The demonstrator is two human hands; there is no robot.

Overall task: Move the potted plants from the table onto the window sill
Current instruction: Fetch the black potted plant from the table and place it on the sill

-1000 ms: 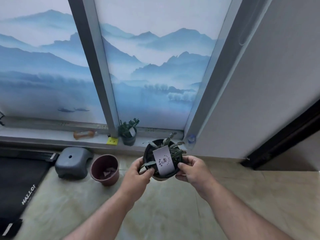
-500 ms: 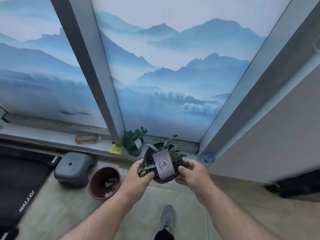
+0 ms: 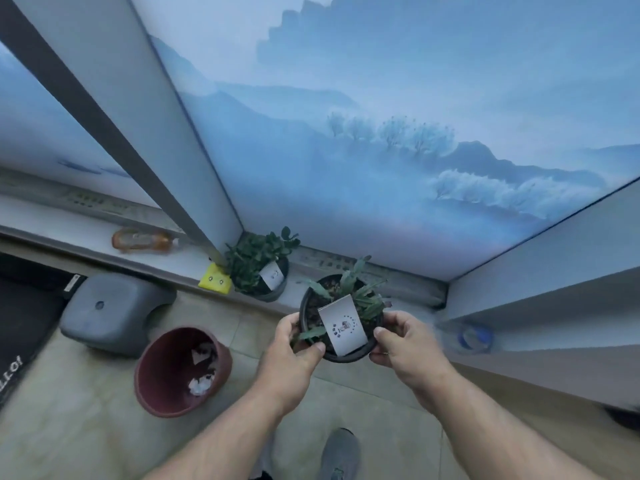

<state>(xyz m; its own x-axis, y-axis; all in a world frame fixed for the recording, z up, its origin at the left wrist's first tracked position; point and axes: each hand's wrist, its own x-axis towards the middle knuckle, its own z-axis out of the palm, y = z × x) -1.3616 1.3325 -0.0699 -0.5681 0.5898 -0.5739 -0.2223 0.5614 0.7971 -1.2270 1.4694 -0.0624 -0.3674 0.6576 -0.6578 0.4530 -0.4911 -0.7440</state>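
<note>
I hold a small black potted plant (image 3: 341, 308) with thin green leaves and a white label card, gripped on both sides of its rim. My left hand (image 3: 294, 355) clasps the left side and my right hand (image 3: 405, 344) the right side. The pot hangs just in front of the low window sill (image 3: 194, 268), at its near edge. A second potted plant (image 3: 259, 263) with round dark leaves and a white label stands on the sill by the window frame, up and left of the held pot.
An orange bottle (image 3: 143, 240) lies on the sill at left, and a yellow tag (image 3: 214, 279) sits beside the standing pot. On the floor stand a grey stool (image 3: 110, 311) and a maroon bin (image 3: 180, 370) with scraps. A wall ledge (image 3: 554, 306) runs along the right. My shoe (image 3: 337, 455) shows below.
I have stepped closer to the window; the sill and standing plant loom larger. The held pot has come up to the sill's near edge, both hands still on it.
</note>
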